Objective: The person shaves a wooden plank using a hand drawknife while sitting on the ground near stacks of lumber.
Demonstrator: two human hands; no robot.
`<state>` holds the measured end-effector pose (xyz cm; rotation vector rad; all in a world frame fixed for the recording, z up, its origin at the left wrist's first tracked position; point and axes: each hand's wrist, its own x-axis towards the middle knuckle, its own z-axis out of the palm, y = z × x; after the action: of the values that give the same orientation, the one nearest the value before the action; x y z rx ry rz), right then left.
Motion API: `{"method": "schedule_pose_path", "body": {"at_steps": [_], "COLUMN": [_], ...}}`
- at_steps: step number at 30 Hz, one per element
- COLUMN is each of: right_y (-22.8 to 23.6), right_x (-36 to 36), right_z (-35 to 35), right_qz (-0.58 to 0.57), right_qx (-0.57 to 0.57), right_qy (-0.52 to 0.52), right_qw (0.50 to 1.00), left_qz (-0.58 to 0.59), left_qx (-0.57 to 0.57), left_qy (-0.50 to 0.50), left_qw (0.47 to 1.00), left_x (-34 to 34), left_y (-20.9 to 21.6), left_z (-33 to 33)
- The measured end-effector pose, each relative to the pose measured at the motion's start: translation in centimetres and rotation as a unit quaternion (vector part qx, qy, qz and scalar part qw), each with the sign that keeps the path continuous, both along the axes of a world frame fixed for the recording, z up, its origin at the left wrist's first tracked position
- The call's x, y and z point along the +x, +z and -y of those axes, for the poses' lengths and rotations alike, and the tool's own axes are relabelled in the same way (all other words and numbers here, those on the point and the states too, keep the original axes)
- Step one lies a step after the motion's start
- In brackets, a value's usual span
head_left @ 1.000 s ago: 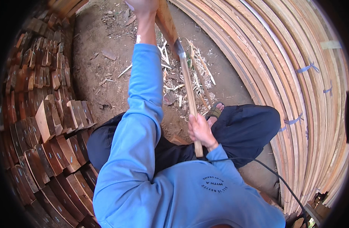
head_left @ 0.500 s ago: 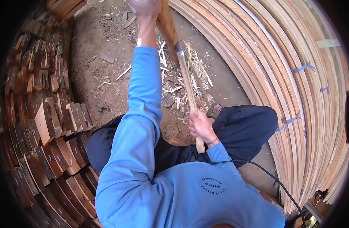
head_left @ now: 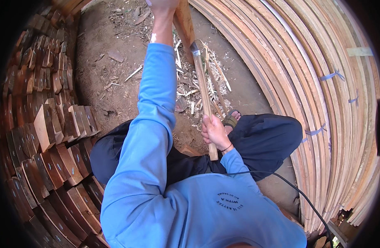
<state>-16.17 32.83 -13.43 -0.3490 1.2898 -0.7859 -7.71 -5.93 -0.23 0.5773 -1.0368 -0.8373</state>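
My right hand (head_left: 215, 131) is closed around the lower part of a long pale wooden handle (head_left: 204, 93). A small metal head (head_left: 194, 47) caps the handle's far end and meets the edge of a reddish-brown wooden piece (head_left: 183, 25); how the blade is shaped cannot be made out. My left hand (head_left: 163, 3), reaching far forward at the top edge, is closed on the upper part of that wooden piece. Its fingers are mostly cut off by the picture's edge. The wooden piece stands tilted over the ground, its lower end near a scatter of wood chips (head_left: 189, 93).
Stacked cut wood blocks (head_left: 61, 165) rise along the left. Long, thin wooden strips (head_left: 281, 53), bundled with purple ties (head_left: 316, 130), line the right. My bent legs (head_left: 264, 142) and sandalled foot (head_left: 232, 118) are close to the handle. A black cable (head_left: 291, 184) crosses my shirt.
The whole view has shifted slightly. Both hands keep their grips, and the metal head still rests at the edge of the wooden piece.
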Motion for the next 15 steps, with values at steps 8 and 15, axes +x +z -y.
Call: {"method": "schedule_pose_path", "body": {"at_steps": [8,15], "right_y": [-0.3,1.6], "right_x": [0.3,0.6], "right_z": [-0.3,-2.6], "right_qz": [-0.012,0.012], "right_qx": [0.0,0.023], "right_qy": [-0.008,-0.003], "right_qw": [1.0,1.0], "left_qz": [0.041,-0.023], "left_qx": [0.035,-0.021], "left_qy": [-0.009,-0.008], "left_qw": [0.999,0.999], "left_x": [-0.2,0.6], "left_y": [0.6,0.9], "left_z": [0.2,0.0]}}
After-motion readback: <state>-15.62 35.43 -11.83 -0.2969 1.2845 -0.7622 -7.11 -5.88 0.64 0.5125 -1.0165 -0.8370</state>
